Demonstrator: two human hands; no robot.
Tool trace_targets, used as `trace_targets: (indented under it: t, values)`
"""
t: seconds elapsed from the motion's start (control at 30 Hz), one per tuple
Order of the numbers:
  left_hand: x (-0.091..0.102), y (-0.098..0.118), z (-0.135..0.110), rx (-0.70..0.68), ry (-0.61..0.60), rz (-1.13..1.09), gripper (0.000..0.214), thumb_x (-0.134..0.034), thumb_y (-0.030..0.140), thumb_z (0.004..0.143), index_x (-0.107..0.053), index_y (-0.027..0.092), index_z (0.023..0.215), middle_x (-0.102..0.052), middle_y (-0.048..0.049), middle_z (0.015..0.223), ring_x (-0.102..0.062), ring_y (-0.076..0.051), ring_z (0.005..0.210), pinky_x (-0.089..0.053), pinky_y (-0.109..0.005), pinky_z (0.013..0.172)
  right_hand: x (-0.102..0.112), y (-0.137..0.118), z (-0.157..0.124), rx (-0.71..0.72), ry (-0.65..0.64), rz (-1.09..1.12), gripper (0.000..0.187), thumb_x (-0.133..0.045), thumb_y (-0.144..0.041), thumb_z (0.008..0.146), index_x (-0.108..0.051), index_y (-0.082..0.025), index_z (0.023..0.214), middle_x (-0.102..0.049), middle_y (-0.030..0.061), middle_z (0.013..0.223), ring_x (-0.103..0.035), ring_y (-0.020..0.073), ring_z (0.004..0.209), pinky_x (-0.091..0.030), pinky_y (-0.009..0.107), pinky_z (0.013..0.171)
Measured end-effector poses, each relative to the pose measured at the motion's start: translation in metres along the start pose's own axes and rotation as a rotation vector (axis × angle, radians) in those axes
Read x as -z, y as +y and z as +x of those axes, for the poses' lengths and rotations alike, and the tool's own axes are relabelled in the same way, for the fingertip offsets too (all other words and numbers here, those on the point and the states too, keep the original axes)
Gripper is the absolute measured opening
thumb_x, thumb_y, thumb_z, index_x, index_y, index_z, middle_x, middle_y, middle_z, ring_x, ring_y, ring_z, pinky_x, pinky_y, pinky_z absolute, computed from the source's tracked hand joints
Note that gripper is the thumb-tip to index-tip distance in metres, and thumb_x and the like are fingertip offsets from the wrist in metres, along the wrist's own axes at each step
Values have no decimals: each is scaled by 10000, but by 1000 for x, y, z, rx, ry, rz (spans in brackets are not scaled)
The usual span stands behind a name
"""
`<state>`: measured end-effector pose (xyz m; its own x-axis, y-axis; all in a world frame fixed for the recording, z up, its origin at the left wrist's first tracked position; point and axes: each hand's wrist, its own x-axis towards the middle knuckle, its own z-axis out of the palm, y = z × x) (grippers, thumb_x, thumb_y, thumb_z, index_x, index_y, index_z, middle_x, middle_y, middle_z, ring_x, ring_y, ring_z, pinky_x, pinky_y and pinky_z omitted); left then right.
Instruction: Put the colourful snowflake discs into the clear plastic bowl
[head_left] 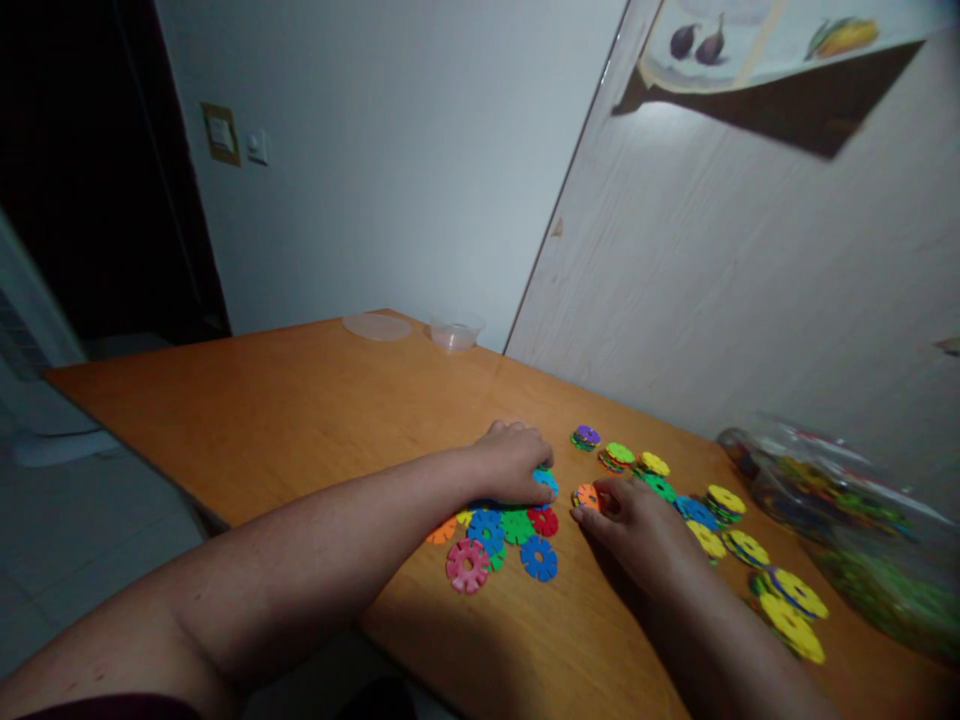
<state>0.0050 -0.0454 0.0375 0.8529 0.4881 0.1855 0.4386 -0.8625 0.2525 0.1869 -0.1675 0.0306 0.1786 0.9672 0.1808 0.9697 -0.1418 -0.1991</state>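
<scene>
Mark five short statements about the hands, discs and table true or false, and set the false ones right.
1. The left hand is over the group of loose discs. True.
2. The right hand is at a purple-topped stack. False: its thumb and fingers are at an orange-topped stack.
3. A pink disc lies on the table side of the group nearest the camera. True.
4. The flat round lid covers the clear bowl. False: it lies beside the bowl, to its left in the picture.
5. Clear plastic bags with coloured contents lie at the right of the picture. True.
</scene>
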Motion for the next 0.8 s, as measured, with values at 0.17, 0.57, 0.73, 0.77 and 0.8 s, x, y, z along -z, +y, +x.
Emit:
trace_targets:
  t: [0.17, 0.57, 0.73, 0.77, 0.8]
  values:
    - [-3, -2, 3, 2, 14, -24, 359, -592, 471, 763, -668, 254, 1039, -643, -69, 1048, -553, -270, 1025, -400, -402, 878, -2, -3, -2, -86, 114, 86, 584, -564, -626, 767, -647, -184, 1139, -677, 107, 946, -632, 246, 797, -410, 313, 596]
    - [-13, -4, 13, 80, 122, -603, 351, -591, 136, 704, -531, 187, 1046, -618, 0, 896, -583, -124, 792, -463, -231, 668, -3, -17, -6, 132, 223, 137, 506, -540, -526, 846, -596, -214, 1241, -629, 100, 1033, -611, 242, 906, -474, 346, 722]
    - [-7, 4, 12, 138, 71, -951, 386, -619, 127, 708, -516, 166, 1078, -622, -19, 908, -603, -112, 788, -478, -214, 659, 1, -27, -10, 223, 200, 146, 448, -561, -472, 854, -571, -289, 1264, -633, 66, 1097, -603, 232, 971, -463, 327, 770]
    - [-6, 5, 11, 138, 55, -991, 397, -627, 134, 711, -515, 165, 1090, -625, -25, 921, -607, -111, 793, -481, -212, 665, 2, -28, -10, 229, 200, 144, 422, -560, -467, 855, -587, -292, 1238, -643, 59, 1063, -607, 224, 939, -460, 319, 755]
    - [-5, 6, 11, 138, 42, -1015, 408, -629, 144, 717, -512, 163, 1107, -629, -30, 935, -610, -112, 799, -483, -213, 672, 2, -29, -10, 225, 211, 138, 396, -558, -468, 853, -605, -289, 1203, -649, 54, 1026, -608, 218, 905, -455, 314, 738]
